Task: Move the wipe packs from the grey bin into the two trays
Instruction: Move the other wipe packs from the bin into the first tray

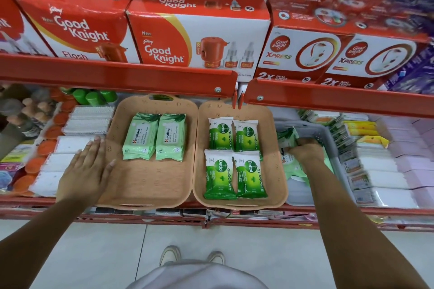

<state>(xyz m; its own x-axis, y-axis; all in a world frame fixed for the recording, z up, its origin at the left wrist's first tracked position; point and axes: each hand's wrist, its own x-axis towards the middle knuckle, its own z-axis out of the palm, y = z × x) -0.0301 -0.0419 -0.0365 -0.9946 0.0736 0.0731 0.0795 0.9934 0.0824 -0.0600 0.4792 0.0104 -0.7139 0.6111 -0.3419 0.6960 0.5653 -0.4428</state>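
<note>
My left hand [85,170] lies flat, fingers spread wide and holding nothing, palm down on the left rim of the tan perforated plastic tray [150,185] at about nine o'clock from its middle. That tray holds two pale green Himalaya wipe packs [141,138] side by side in its twelve o'clock half; the six o'clock half is bare. Just beside it at three o'clock sits a second tan plastic tray [274,171], carrying four white-and-green Dettol wipe packs [219,175] in two rows of two. Further toward three o'clock is the grey slotted plastic bin [328,138]. My right hand [305,151] is down inside it, fingers curled narrow around a pale green Himalaya pack [291,166]; another such pack [287,136] stands tilted at the hand's eleven o'clock. Red Good Knight cartons [195,37] fill the shelf at twelve o'clock.
</note>
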